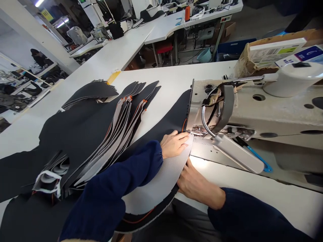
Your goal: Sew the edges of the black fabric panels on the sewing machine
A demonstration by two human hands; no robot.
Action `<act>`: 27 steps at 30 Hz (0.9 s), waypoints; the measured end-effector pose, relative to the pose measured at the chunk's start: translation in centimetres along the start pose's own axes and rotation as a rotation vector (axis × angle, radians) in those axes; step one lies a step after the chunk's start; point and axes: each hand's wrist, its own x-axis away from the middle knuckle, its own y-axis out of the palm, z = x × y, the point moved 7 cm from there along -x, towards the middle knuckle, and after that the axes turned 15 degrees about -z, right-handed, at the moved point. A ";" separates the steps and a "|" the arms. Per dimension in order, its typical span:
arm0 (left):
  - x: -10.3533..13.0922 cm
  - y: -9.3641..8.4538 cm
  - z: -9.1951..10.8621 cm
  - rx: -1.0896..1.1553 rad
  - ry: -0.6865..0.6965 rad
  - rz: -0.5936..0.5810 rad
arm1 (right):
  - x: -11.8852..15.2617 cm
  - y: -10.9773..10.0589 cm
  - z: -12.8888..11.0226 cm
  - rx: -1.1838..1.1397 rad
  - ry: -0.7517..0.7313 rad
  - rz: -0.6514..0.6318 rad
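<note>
My left hand lies flat, fingers stretched toward the needle area, pressing on a grey-backed fabric panel. Lower down, my right hand grips the panel's right edge, its fingertips partly hidden beneath the cloth. The panel's front end reaches the presser foot of a sewing machine, where a lamp lights the seam. Black fabric with an orange edge line runs under the panel and on past the foot. Left of my arms, a stack of cut black pieces with grey backing is fanned out on the table.
A white work table carries the machine and more black fabric. Blue-handled snips lie by the machine's base. Behind it stands a cardboard box holding packets. Further tables and a seated person are in the background.
</note>
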 end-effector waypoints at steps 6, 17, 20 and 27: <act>0.1 -0.2 0.1 -0.059 0.024 -0.045 | 0.1 -0.5 -0.7 0.092 0.007 0.006; 2.5 -0.7 4.6 -0.016 -0.106 -0.280 | 2.1 0.1 -7.9 0.379 0.167 0.051; 4.4 0.5 5.3 0.020 -0.093 -0.382 | 2.8 0.7 -9.9 0.369 0.187 0.167; 3.6 1.1 5.7 -0.063 -0.067 -0.375 | 2.7 1.6 -10.4 0.324 0.263 0.347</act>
